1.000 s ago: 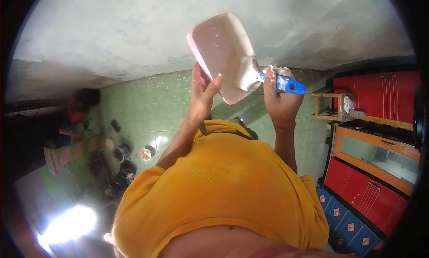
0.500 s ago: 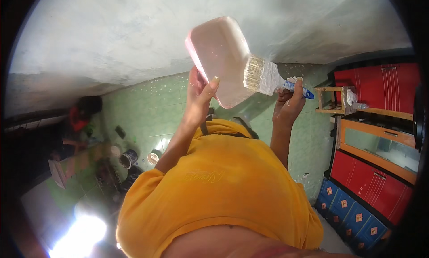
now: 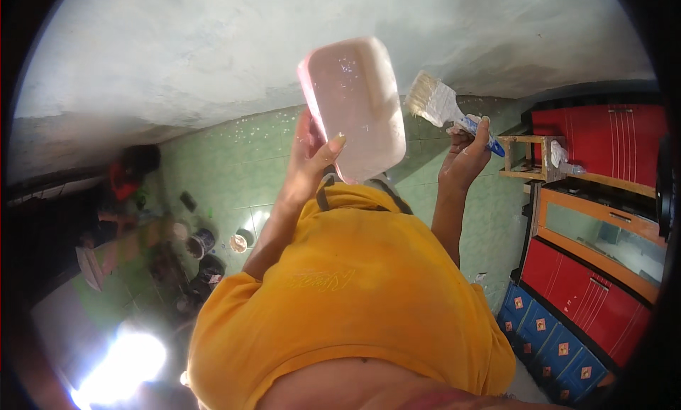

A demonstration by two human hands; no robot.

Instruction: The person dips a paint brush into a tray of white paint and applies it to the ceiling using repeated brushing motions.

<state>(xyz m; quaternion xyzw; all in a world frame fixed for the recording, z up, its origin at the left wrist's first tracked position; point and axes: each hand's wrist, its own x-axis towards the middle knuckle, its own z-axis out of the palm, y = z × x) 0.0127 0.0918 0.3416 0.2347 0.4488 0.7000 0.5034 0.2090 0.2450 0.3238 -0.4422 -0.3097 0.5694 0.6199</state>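
My left hand (image 3: 317, 151) grips a pink rectangular plastic tub (image 3: 355, 98) by its left side, thumb over the rim. Whitish liquid, which looks like paint, covers the inside of the tub. In my right hand (image 3: 466, 153) is a wide paintbrush (image 3: 438, 101), held by its blue handle. Its bristles point up and to the left, a short gap away from the tub's right rim. White smears coat the lower bristles, the ferrule and some of my right fingers. Beyond both hands rises a pale, patchy wall (image 3: 234, 48).
Red cabinets (image 3: 589, 296) and a small wooden stool (image 3: 525, 170) stand on the right. White spots speckle the green tiled floor (image 3: 227, 154). Several paint-marked containers, including a bucket (image 3: 201, 243), sit at the lower left, near another person (image 3: 124, 179) beside a board-like piece.
The paintbrush has come off the tub's right rim and moved right and slightly up with my right hand. The tub now sits more upright and a little lower.
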